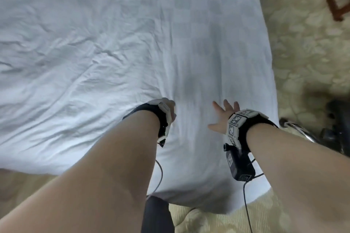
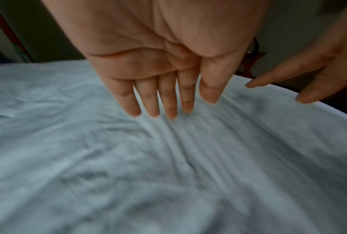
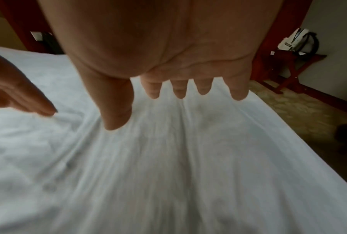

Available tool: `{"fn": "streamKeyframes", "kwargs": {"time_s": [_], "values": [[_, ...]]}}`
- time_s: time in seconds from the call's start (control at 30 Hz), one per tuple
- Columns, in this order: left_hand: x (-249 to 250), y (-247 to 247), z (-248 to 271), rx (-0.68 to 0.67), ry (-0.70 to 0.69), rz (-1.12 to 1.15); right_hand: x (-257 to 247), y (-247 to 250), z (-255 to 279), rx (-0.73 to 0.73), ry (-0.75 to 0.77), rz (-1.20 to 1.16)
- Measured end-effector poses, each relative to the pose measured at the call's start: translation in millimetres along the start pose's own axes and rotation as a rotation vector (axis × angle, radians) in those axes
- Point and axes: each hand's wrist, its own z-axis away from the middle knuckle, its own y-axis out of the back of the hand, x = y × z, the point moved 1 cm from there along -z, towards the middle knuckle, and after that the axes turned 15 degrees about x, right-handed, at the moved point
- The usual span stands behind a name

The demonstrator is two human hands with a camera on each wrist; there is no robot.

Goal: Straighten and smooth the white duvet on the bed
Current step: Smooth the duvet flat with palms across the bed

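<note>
Head view: white duvet (image 1: 117, 47) covers bed; one left hand (image 1: 167, 112) and one right hand (image 1: 222, 117) side by side near right edge, holding nothing. Creases mostly on left part; risk: push only moves them sideways.
Left wrist: four fingers (image 2: 148, 101) straight over fabric.
Right wrist: palm flat, fingers spread; contact unclear, blur.

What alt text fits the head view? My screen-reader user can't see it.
Two bare hands, left hand and right hand, reach with fingers extended over a white duvet near its right edge. The cloth is wrinkled on the left, smoother ahead; patterned carpet lies beside the bed.
</note>
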Motion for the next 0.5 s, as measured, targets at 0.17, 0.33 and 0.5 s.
{"fn": "streamKeyframes", "kwargs": {"time_s": [0.17,0.33,0.5], "values": [[-53,56,-47,0.115,0.199,-0.117,-49,70,-64,0.138,0.056,-0.010],[-107,78,-128,0.185,0.281,-0.136,-126,135,-156,0.250,0.164,-0.013],[-145,74,-220,0.165,0.256,-0.114,-185,164,-262,0.264,0.256,-0.025]]}}
